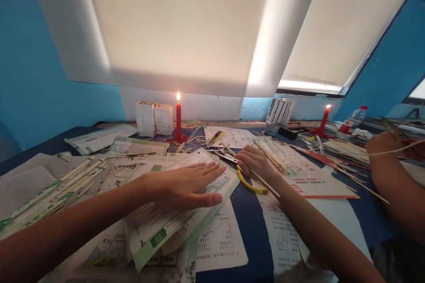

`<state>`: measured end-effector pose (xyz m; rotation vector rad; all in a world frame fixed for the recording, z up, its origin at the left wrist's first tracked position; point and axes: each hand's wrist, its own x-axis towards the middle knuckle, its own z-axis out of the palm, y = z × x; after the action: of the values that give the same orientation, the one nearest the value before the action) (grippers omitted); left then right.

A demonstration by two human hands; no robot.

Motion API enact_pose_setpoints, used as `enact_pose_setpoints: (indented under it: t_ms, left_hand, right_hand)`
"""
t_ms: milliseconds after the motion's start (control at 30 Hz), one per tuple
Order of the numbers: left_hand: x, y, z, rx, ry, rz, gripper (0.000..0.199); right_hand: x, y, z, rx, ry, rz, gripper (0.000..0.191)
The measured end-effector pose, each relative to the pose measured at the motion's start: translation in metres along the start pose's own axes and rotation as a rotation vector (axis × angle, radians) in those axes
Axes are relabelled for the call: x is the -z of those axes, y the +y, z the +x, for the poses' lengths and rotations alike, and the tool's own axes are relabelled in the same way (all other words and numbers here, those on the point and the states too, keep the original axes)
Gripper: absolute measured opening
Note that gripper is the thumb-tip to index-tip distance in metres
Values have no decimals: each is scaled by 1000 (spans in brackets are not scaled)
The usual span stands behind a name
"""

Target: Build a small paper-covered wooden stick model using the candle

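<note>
My left hand (195, 183) lies flat, fingers stretched out, on a white and green printed paper packet (179, 221). My right hand (254, 161) is closed round a thin wooden stick (265, 183), whose end sticks out below the palm towards the forearm. Scissors lie at the same hand: the metal blades (227, 156) point left from the fingers, and a yellow handle (249, 184) curves out beneath. Whether the fingers also grip the scissors is hidden.
Two lit red candles (178, 119) (325, 119) stand at the back. Nearby are white paper-covered boxes (145, 119), a striped box (280, 111) and a plastic bottle (353, 121). Bundled sticks (63, 194) lie left. Another person's hand (383, 148) works at the right.
</note>
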<state>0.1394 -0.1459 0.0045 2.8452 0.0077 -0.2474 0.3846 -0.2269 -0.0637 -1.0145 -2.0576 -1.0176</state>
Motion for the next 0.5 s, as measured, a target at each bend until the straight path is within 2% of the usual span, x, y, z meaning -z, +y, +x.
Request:
enact_pose_setpoints:
  t_ms: [67,133,200,267,300,400,500]
  left_hand:
    - [8,4,-9,31,-7,-10,83]
    - [17,3,-26,54,13,-23,74]
    - [24,-6,-49,67,90,-51,57]
    - [26,-18,-75,49,200,-42,53]
    - [25,-23,-87,16,215,-20,59]
    - [8,-32,-112,-32,163,96,81]
    - [-21,-31,-115,23,216,232,78]
  right_hand:
    - [1,-1,-1,-18,-6,-3,20]
    - [2,-2,-1,-30,-14,-4,21]
    - [3,-2,-2,-26,-4,10,18]
    - [4,-3,-3,-14,10,25,16]
    - [4,-3,-3,-11,12,27,15]
    - [4,-4,-2,-3,-7,23,14]
    - [3,-5,-2,13,-20,28,13]
